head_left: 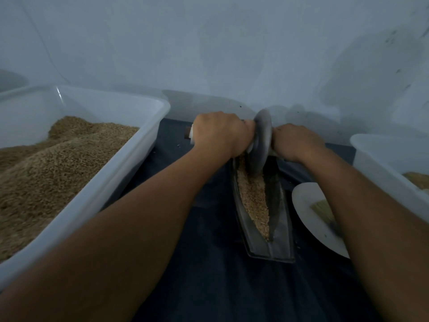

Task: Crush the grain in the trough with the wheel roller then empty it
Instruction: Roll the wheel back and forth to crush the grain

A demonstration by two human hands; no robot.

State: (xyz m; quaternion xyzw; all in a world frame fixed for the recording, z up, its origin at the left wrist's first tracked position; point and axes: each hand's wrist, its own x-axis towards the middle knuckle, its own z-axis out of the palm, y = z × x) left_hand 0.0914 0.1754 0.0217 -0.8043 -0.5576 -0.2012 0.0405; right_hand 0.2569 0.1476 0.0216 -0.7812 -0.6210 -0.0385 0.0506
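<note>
The trough (262, 238) is a long, narrow, boat-shaped vessel of dark metal with a flat rim, lying lengthwise away from the viewer on a dark cloth. Light tan grain (254, 201) fills its V-shaped channel, banked mostly along the left slope and tapering to a point at the near end; the right slope shows bare metal. The wheel roller (263, 140), a grey disc on a pale crosswise handle, stands on edge at the far end of the trough, its lower rim sunk into the grain.
</note>
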